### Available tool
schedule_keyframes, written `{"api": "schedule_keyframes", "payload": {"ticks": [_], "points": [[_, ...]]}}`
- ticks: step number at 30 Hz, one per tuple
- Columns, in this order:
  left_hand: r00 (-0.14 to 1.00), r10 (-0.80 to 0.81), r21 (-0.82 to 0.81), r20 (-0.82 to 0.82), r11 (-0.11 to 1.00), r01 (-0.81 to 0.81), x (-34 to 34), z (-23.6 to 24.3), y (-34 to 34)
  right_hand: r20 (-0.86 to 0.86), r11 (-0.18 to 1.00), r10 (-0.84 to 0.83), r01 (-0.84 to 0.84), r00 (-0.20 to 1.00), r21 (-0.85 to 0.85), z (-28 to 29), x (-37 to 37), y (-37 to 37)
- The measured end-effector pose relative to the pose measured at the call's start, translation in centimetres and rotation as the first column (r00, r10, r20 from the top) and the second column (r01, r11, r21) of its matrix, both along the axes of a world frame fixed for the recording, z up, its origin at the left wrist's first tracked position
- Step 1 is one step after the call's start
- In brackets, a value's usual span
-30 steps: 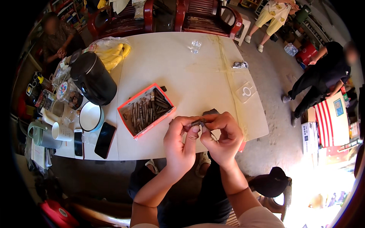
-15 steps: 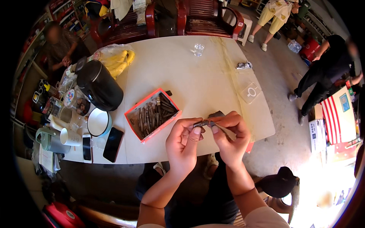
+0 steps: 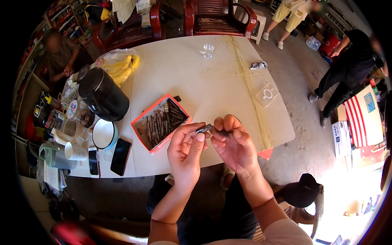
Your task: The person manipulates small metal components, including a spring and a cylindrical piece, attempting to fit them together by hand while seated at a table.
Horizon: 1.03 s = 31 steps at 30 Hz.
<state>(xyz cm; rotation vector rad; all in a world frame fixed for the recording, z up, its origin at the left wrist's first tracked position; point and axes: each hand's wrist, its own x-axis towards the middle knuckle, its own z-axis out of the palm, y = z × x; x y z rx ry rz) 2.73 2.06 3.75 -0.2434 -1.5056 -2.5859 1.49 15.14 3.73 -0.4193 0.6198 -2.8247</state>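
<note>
Between the thumb and fingers of my left hand [image 3: 185, 149] is a short dark metal rod [image 3: 204, 128] with a shiny end, tilted up to the right. My right hand [image 3: 237, 149], its palm turned partly up, pinches a dark, flat-looking piece [image 3: 223, 133] close to the rod's end. The fingers hide most of that piece, so I cannot tell its kind. Both hands are above the table's near edge. Just left of them, an open orange-red box [image 3: 141, 141] holds several similar dark rods [image 3: 157, 126], loosely piled.
On the white table [image 3: 183, 73], a black kettle-like vessel [image 3: 104, 96], bagged bananas [image 3: 122, 71], an enamel bowl [image 3: 105, 132], a mug [image 3: 75, 149] and two phones [image 3: 121, 156] crowd the left. A glass [image 3: 208, 50] stands far back. Other people are beyond the table.
My right hand has rolled its palm upward and shifted slightly left with its dark piece. My left hand has moved a little left, and the rod now tilts more. The view has shifted slightly.
</note>
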Motion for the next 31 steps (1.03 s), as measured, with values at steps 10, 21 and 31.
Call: {"api": "schedule_keyframes", "payload": {"ticks": [10, 21, 31], "points": [[0.999, 0.026, -0.003, 0.022, 1.0, -0.026, 0.1, 0.0, -0.2, -0.106, 0.79, -0.295, 0.305, 0.95, 0.531, 0.4, 0.5, -0.6], [0.995, 0.092, -0.111, -0.031, 0.989, -0.095, -0.1, -0.2, -0.6, -0.277, 0.659, -0.367, 0.458, 0.888, 0.597, 0.8, 0.7, -0.5], [0.995, 0.092, -0.192, -0.045, 0.976, -0.099, -0.3, -0.7, -0.9, -0.406, 0.483, -0.322, 0.517, 0.855, 0.707, 1.3, 1.2, -0.9]]}}
